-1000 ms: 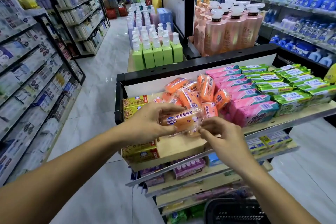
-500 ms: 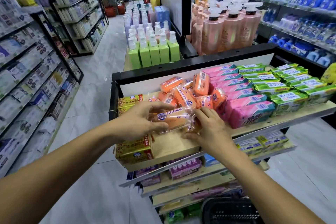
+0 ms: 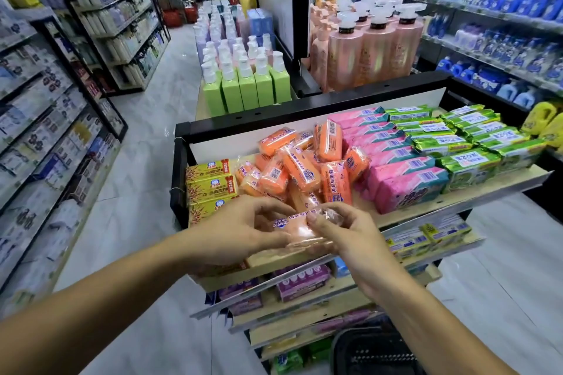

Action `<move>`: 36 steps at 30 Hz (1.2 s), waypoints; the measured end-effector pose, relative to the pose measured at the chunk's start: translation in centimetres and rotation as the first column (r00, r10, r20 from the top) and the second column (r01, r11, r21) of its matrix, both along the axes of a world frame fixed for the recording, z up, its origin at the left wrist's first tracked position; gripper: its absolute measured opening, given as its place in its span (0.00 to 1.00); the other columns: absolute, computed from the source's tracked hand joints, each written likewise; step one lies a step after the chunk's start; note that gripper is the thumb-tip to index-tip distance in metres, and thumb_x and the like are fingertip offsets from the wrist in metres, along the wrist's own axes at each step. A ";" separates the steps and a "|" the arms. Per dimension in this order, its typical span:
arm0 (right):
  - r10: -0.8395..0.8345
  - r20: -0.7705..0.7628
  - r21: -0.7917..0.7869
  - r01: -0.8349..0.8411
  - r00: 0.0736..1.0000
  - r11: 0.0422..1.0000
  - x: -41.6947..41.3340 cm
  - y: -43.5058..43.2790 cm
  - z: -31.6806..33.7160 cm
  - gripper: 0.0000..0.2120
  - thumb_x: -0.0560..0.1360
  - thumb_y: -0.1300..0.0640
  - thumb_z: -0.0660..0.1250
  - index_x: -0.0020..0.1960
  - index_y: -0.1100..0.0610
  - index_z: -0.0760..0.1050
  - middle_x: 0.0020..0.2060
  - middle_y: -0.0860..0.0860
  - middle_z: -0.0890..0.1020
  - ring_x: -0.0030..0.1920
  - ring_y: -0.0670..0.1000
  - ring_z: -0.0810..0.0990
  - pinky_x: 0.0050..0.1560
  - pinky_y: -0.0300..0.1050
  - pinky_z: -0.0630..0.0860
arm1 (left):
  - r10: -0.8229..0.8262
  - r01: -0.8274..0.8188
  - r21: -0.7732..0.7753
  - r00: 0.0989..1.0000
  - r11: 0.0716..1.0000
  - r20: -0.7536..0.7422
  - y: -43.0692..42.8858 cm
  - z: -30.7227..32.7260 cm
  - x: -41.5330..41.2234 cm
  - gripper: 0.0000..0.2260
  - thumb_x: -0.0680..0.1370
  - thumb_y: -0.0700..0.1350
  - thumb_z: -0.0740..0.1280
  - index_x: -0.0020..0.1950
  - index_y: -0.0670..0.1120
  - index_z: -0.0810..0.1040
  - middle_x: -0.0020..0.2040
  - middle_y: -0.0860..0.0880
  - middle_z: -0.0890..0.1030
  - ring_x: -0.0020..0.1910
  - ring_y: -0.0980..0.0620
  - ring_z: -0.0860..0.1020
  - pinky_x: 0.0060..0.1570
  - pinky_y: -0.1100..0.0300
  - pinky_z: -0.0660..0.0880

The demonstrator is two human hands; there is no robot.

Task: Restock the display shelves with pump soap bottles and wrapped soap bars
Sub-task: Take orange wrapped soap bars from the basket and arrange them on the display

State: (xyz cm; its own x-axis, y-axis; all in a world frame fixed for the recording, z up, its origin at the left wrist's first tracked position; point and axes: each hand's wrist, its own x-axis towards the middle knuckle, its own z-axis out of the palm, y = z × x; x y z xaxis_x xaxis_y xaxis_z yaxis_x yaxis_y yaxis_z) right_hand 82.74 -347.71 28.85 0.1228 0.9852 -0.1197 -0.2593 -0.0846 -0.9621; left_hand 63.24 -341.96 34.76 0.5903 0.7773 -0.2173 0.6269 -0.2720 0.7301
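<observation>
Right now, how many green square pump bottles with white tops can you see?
5. The green square plastic pump bottles stand in one row behind the black-framed shelf of wrapped soap bars: leftmost, second, middle, fourth, rightmost. More may hide behind them.

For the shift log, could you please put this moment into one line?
phase: shelving | left hand: grips orange bar | right hand: pinches its end | place: at top shelf front, near orange pile
</observation>
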 end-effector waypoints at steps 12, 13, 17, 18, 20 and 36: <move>-0.247 0.745 0.213 0.130 0.620 0.968 -0.5 0.9 -2.5 0.18 0.66 0.36 0.74 0.49 0.45 0.81 0.44 0.42 0.75 0.40 0.39 0.78 0.36 0.28 0.69 | -0.079 0.296 0.509 0.911 0.808 -0.405 -1.2 -1.8 1.7 0.20 0.73 0.57 0.68 0.62 0.52 0.75 0.52 0.54 0.77 0.49 0.55 0.75 0.51 0.58 0.77; -0.246 0.777 0.216 0.122 0.580 0.969 -0.6 1.1 -2.6 0.19 0.65 0.35 0.74 0.50 0.44 0.79 0.44 0.41 0.74 0.41 0.39 0.76 0.38 0.28 0.68 | -0.067 0.301 0.517 0.904 0.801 -0.423 -1.3 -1.7 1.7 0.18 0.72 0.56 0.69 0.59 0.51 0.76 0.50 0.54 0.77 0.47 0.56 0.74 0.47 0.59 0.77; -0.250 0.812 0.232 0.100 0.527 0.967 -0.7 1.7 -2.3 0.24 0.66 0.30 0.69 0.50 0.46 0.78 0.42 0.41 0.74 0.42 0.41 0.74 0.43 0.41 0.73 | -0.021 0.314 0.559 0.884 0.768 -0.467 -1.1 -1.4 1.5 0.15 0.72 0.56 0.67 0.55 0.51 0.76 0.44 0.55 0.75 0.42 0.56 0.73 0.41 0.63 0.74; -0.263 0.799 0.244 0.108 0.540 0.964 -0.2 1.8 -2.1 0.25 0.67 0.28 0.65 0.51 0.48 0.78 0.42 0.40 0.75 0.42 0.42 0.75 0.44 0.42 0.75 | -0.018 0.315 0.571 0.885 0.758 -0.464 -1.1 -1.4 1.5 0.15 0.72 0.57 0.67 0.56 0.51 0.76 0.44 0.55 0.76 0.42 0.55 0.73 0.41 0.63 0.74; -0.305 0.785 0.284 0.126 0.539 0.951 0.9 2.0 -2.0 0.23 0.71 0.32 0.65 0.51 0.50 0.79 0.43 0.43 0.76 0.42 0.44 0.77 0.46 0.47 0.79 | -0.011 0.319 0.583 0.883 0.747 -0.469 -1.0 -1.6 1.6 0.16 0.72 0.57 0.67 0.56 0.51 0.78 0.45 0.55 0.77 0.43 0.55 0.74 0.43 0.61 0.75; -0.320 0.906 0.281 0.170 0.276 0.945 4.0 4.9 -1.3 0.31 0.67 0.41 0.74 0.62 0.46 0.61 0.43 0.51 0.84 0.43 0.57 0.84 0.47 0.51 0.79 | -0.005 0.323 0.603 0.884 0.730 -0.468 -0.8 -2.7 1.5 0.20 0.73 0.61 0.63 0.61 0.52 0.72 0.49 0.55 0.78 0.46 0.55 0.75 0.47 0.57 0.78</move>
